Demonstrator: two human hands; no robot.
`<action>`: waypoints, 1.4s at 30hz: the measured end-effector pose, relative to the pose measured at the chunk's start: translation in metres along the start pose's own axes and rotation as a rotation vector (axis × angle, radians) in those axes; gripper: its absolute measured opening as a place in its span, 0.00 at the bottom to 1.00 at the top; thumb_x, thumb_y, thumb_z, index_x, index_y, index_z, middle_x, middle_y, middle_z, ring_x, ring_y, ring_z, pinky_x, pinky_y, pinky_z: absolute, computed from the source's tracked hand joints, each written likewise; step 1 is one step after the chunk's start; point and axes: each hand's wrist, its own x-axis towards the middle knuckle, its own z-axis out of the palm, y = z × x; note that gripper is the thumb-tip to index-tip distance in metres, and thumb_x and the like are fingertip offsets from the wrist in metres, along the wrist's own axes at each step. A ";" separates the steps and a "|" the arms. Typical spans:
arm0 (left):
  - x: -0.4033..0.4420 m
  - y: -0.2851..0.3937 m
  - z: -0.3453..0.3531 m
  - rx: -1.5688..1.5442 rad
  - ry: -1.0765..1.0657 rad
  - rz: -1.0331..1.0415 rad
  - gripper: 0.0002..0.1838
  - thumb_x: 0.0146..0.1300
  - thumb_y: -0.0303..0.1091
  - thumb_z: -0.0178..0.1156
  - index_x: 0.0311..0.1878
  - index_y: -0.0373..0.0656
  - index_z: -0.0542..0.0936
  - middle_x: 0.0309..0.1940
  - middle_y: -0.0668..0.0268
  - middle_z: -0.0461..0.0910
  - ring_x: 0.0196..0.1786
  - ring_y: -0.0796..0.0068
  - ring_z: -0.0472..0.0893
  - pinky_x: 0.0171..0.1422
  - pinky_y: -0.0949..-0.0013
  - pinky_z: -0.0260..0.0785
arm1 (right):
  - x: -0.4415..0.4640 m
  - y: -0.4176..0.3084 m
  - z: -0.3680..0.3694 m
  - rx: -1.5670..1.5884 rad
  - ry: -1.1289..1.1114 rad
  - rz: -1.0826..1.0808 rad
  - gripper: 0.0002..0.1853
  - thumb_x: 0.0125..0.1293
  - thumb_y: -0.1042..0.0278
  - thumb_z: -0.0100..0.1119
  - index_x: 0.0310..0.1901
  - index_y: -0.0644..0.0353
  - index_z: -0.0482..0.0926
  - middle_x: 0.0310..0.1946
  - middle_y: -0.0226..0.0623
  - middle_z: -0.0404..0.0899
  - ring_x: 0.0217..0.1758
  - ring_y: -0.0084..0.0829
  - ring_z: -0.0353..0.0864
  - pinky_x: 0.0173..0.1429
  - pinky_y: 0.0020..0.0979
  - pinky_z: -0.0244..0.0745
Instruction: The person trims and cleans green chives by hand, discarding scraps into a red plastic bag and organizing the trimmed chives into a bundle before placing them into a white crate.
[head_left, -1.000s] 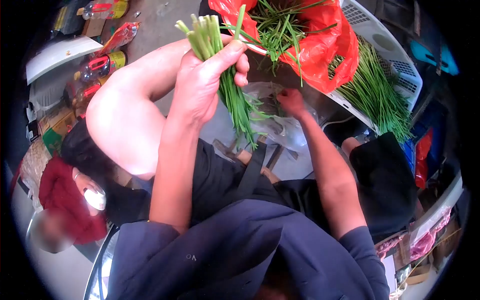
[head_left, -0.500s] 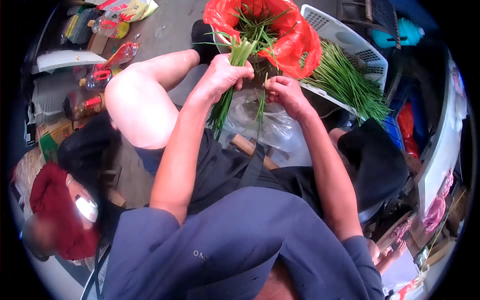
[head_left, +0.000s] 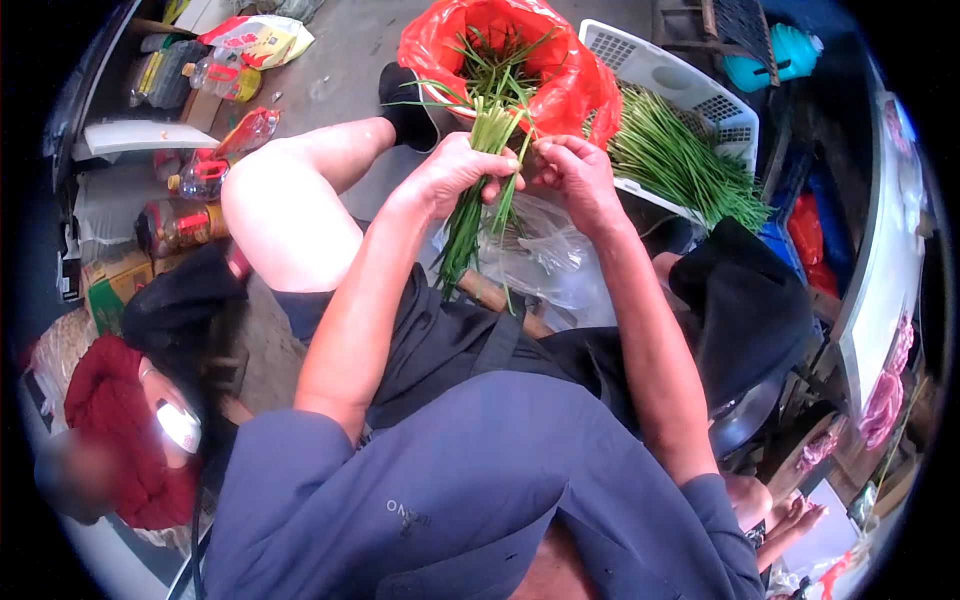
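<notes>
In my left hand [head_left: 455, 172] is a bunch of green chives [head_left: 462, 228], pale cut ends up and darker leaves hanging down. My right hand [head_left: 580, 178] is closed in a pinch just to the right of the bunch. Whatever is between its fingertips is too small to make out. Beyond both hands stands a bucket lined with a red plastic bag [head_left: 575, 95], with loose green leaves [head_left: 495, 65] in it. Right of that, a white plastic basket [head_left: 738, 135] holds a pile of long chives [head_left: 680, 165].
Clear plastic film [head_left: 550, 250] and a wooden bar [head_left: 490, 292] lie below my hands. Bottles [head_left: 225, 78] and packets line the left side. A person in a red sleeve [head_left: 115, 420] holds a white object at lower left. Another person's hand [head_left: 795, 520] shows at lower right.
The few chives that hung from my right hand now lie against the bunch in my left hand. My right hand has moved slightly left and up, fingers still pinched.
</notes>
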 end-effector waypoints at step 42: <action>0.005 -0.002 0.002 0.106 0.035 -0.059 0.08 0.58 0.32 0.60 0.37 0.38 0.78 0.26 0.59 0.82 0.17 0.82 0.70 0.21 0.78 0.61 | 0.007 0.020 0.014 -0.248 -0.068 -0.135 0.15 0.71 0.60 0.51 0.34 0.65 0.78 0.22 0.28 0.75 0.22 0.18 0.72 0.26 0.24 0.65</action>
